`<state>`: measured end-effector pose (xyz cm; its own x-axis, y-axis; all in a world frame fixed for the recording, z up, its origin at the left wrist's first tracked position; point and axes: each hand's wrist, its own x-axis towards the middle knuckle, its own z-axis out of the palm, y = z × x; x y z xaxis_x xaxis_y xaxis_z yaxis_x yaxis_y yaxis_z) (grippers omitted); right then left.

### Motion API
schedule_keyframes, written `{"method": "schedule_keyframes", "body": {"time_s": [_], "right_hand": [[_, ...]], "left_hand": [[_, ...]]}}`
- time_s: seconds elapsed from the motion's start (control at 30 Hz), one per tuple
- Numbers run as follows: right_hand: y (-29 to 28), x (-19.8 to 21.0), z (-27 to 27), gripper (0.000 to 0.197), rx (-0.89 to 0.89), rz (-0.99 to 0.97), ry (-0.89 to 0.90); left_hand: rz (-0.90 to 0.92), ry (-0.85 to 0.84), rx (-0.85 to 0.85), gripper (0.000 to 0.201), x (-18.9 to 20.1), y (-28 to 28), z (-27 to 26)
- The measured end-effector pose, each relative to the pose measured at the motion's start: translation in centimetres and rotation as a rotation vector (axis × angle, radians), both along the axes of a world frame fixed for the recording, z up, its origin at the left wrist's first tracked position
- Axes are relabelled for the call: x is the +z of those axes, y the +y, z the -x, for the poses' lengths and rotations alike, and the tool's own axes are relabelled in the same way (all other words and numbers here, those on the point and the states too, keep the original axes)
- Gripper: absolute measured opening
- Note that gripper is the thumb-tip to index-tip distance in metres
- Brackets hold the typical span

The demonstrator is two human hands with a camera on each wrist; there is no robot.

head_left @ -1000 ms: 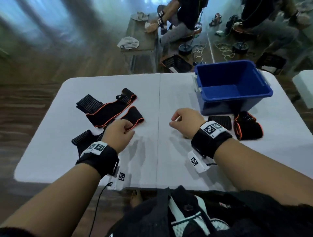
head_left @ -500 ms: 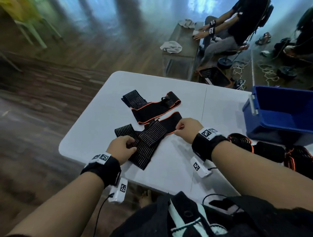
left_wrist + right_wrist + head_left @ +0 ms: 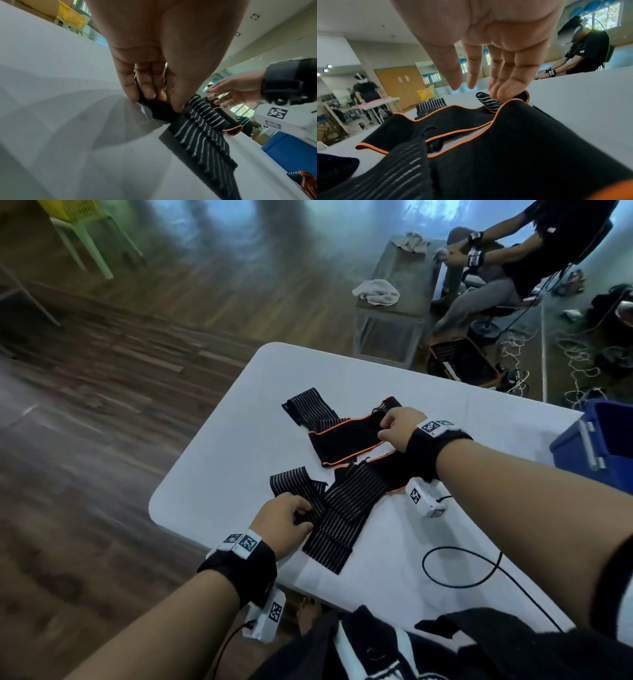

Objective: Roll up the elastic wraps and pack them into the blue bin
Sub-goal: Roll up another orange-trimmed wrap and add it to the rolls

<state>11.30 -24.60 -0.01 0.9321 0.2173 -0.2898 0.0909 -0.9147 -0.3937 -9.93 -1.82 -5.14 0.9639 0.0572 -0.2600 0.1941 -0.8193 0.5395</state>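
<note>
Pinching striped wrap (image 3: 337, 510) end, left hand (image 3: 286, 520); right hand (image 3: 400, 429) fingertips above orange-edged wrap (image 3: 346, 441).

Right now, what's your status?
Left hand pinches the striped wrap. Right hand open, fingertips on the orange-edged wrap. Nothing rolled. Wraps overlap.

Bare table (image 3: 219, 474) left — wraps (image 3: 346, 501) centre

White table (image 3: 219, 474) bears black elastic wraps (image 3: 346, 440) (orange-edged), blue bin (image 3: 582, 450).
</note>
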Motion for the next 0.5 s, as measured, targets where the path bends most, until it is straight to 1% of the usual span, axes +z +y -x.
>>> {"method": "schedule_keyframes", "body": {"time_s": [0.13,0.23,0.27,0.37,0.4,0.43,0.5], "right_hand": [[2.3,-1.0,-1.9,0.03,0.085,0.12,-0.006],[3.7,-1.7,-2.7,0.036,0.151,0.249,0.05],[4.0,-1.6,-2.7,0.034,0.155,0.28,0.069],[4.2,-1.9,-3.0,0.017,0.135,0.288,0.075],[4.0,-1.9,-3.1,0.017,0.113,0.27,0.061],[3.8,-1.9,-3.2,0.018,0.09,0.248,0.042],[3.0,-1.0,-3.2,0.012,0.032,0.195,-0.022]], "left_hand": [[0.023,0.004,-0.062,0.033,-0.5,1.0,-0.8],[0.03,-0.008,-0.104,0.028,-0.7,1.5,-1.3],[0.038,-0.011,-0.113,0.023,-0.7,1.7,-1.5],[0.068,-0.01,-0.136,0.007,-0.9,2.2,-1.9],[0.073,-0.008,-0.146,0.005,-0.8,2.3,-2.0],[0.074,-0.011,-0.157,0.005,-0.8,2.3,-2.2],[0.081,-0.029,-0.17,0.011,-0.2,2.1,-2.7]]}}
